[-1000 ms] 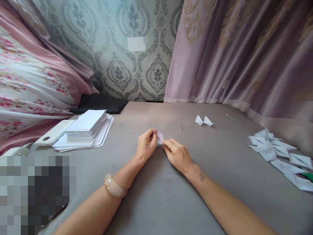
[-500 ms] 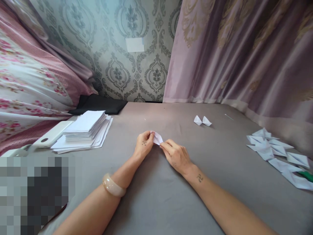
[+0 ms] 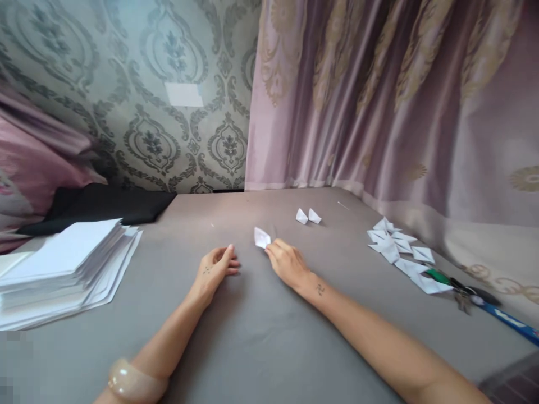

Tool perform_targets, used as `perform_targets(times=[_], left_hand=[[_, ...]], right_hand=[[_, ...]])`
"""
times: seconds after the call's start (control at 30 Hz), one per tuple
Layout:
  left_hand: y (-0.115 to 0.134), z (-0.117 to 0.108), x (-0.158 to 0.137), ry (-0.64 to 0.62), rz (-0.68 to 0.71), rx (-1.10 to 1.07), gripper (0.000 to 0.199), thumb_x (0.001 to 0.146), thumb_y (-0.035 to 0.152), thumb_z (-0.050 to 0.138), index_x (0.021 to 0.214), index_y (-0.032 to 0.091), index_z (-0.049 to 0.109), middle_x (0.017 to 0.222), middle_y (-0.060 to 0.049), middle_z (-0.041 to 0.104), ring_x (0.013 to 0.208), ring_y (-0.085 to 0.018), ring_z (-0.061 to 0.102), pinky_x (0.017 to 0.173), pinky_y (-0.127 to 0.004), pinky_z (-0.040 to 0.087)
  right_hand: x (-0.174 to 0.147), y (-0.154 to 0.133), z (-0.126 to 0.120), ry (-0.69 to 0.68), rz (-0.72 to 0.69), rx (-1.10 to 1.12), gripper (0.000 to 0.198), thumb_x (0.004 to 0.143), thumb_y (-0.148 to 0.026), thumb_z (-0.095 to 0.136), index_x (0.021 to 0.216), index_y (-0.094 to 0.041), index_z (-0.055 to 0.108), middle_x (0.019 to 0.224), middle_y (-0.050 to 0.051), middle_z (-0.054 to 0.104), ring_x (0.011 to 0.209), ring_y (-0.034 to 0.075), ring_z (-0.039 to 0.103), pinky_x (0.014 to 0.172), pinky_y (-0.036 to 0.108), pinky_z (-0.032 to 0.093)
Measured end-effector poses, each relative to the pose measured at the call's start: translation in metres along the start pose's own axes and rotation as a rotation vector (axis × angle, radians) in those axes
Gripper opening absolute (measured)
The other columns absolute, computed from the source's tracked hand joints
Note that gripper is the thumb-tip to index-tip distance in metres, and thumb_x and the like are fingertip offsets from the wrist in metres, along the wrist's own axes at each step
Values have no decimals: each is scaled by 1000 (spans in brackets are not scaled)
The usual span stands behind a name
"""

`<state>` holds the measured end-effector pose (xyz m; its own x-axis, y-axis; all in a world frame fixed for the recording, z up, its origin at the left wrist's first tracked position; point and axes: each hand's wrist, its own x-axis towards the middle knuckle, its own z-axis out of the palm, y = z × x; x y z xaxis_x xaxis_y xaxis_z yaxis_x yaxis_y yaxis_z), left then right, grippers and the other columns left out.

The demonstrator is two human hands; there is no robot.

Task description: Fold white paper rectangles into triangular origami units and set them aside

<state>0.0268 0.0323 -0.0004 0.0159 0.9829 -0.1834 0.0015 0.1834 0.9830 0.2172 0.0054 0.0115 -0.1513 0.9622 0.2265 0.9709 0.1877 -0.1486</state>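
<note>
Pinched by one corner in my right hand is a small folded white paper piece, held just above the grey cloth. My left hand is apart from it, to the left, thumb and fingers parted with nothing between them. Beyond the right hand, two small folded paper shapes stand side by side. A cluster of folded white papers lies to the right.
On the left is a thick stack of white paper sheets, with a black folded item behind it. Keys on a blue strap and a green object lie by the folded papers. A curtain hangs behind.
My left hand has let go of the folded paper and moved left. The right hand keeps hold of it. The view has turned to the right, bringing the keys and strap into sight.
</note>
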Motion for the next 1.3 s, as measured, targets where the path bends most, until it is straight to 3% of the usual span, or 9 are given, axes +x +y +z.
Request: perform_targets(times=[0.17,0.3,0.77,0.87,0.97,1.07,1.2,1.3], left_hand=[[-6,1,6,2,9,44,34,80,38,60,97,8,57,89,-12,65,69,-15,64,59,-26,55],[-9,1,9,-13,10,64,37,80,38,57,100,8,56,88,-10,64,69,-14,62,58,-25,54],[-6,2,8,-3,32,86,42,73,45,61,96,9,57,87,-10,64,70,-16,63,57,-27,54],[-6,2,8,0,36,87,42,72,45,62,95,10,57,87,-10,64,69,-16,63,57,-27,54],[-6,2,7,-3,37,82,41,73,44,61,95,9,57,86,-10,64,68,-15,63,56,-27,54],[-6,2,7,-1,41,73,41,71,44,63,94,9,57,83,-9,64,66,-15,63,56,-27,54],[-10,-1,8,-25,64,56,42,67,43,67,91,10,58,81,-8,65,65,-15,63,57,-28,54],[-12,0,7,-46,104,57,35,71,38,64,91,10,59,79,-7,65,65,-14,63,59,-26,54]], right_hand=[[20,54,1,24,189,-18,32,97,-26,33,102,-19,64,103,9,64,91,18,61,75,26,41],[39,78,5,39,262,-21,33,97,-24,32,105,-17,63,106,11,64,95,19,60,78,27,41],[74,99,7,19,317,32,31,93,-19,37,100,-14,67,106,14,66,100,21,60,81,27,40],[74,100,2,33,324,55,29,92,-22,42,110,-14,63,110,14,65,103,20,59,83,27,40],[65,94,-4,70,333,76,35,93,-24,41,124,-13,53,115,15,63,106,21,58,84,28,41],[44,72,-6,63,287,111,33,94,-24,39,121,-14,55,110,14,66,101,20,61,83,28,41],[5,18,-1,-6,122,185,25,91,-28,46,110,-23,62,101,4,70,94,14,64,79,22,42],[-20,-18,7,-41,-64,251,24,92,-29,45,109,-24,61,104,4,68,97,15,62,81,23,42]])
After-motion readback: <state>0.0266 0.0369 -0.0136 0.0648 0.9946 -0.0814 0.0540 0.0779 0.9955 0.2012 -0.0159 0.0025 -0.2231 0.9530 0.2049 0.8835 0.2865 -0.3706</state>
